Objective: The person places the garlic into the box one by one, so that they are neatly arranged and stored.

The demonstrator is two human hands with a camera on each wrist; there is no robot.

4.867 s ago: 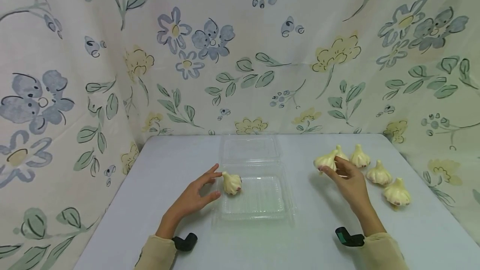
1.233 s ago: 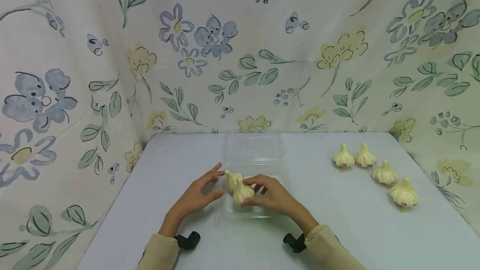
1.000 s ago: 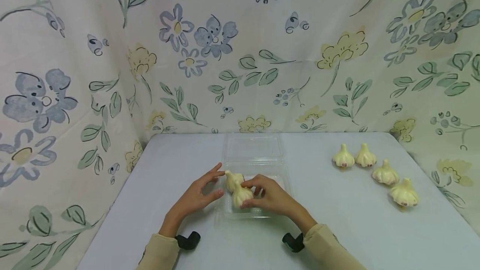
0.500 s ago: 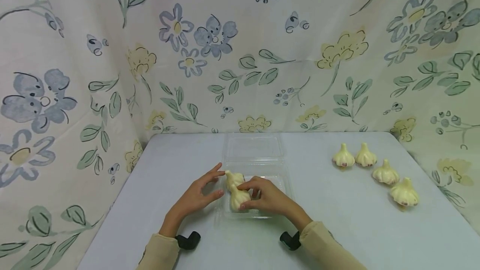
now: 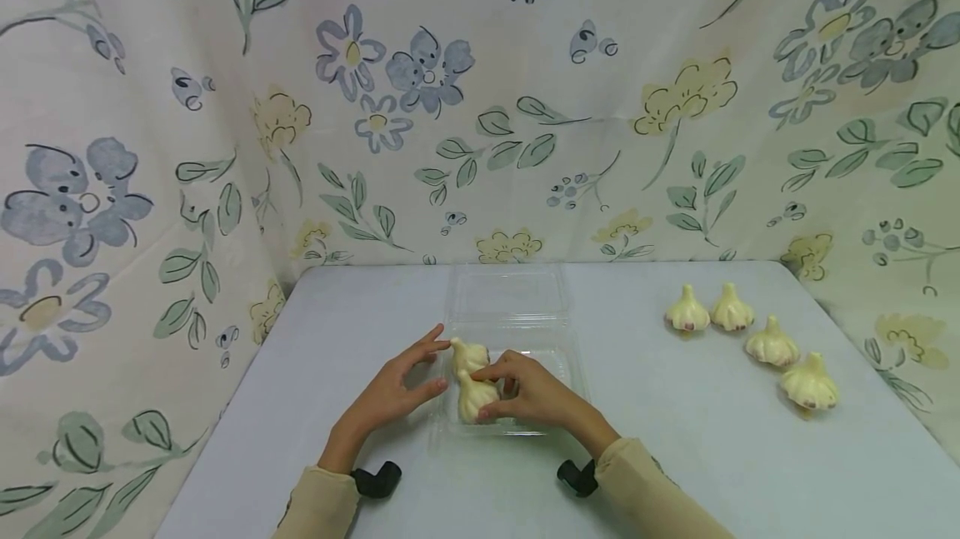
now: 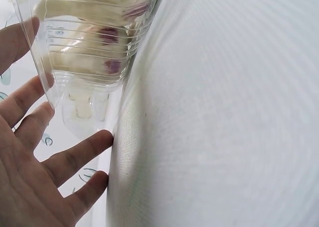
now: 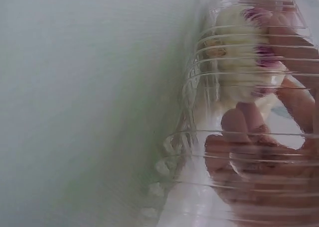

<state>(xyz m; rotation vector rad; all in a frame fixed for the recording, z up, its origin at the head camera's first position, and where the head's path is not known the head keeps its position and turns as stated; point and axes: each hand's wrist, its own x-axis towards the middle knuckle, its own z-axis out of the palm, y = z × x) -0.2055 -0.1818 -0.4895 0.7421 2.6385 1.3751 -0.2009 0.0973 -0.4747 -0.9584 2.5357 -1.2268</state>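
A clear plastic clamshell box (image 5: 572, 368) lies on the table with its lid (image 5: 507, 293) folded back. Inside, along its left side, are two garlic bulbs, one behind the other. My right hand (image 5: 536, 393) pinches the nearer garlic bulb (image 5: 474, 400) between thumb and fingers, down in the box. The farther garlic bulb (image 5: 467, 354) lies against it with its stem pointing left. My left hand (image 5: 397, 381) is spread at the box's left edge; in the left wrist view its fingertips (image 6: 47, 107) touch the clear rim. Through the ribbed wall, the right wrist view shows purple-marked garlic.
Several more garlic bulbs (image 5: 771, 343) stand loosely grouped on the right of the white table (image 5: 652, 406). A floral curtain (image 5: 510, 106) hangs behind the table and on both sides. Each wrist wears a small black camera (image 5: 377, 481).
My right hand has brought a garlic bulb from the right-hand group into the box, then shifted it slightly left against the other bulb. The left hand keeps its place at the edge.
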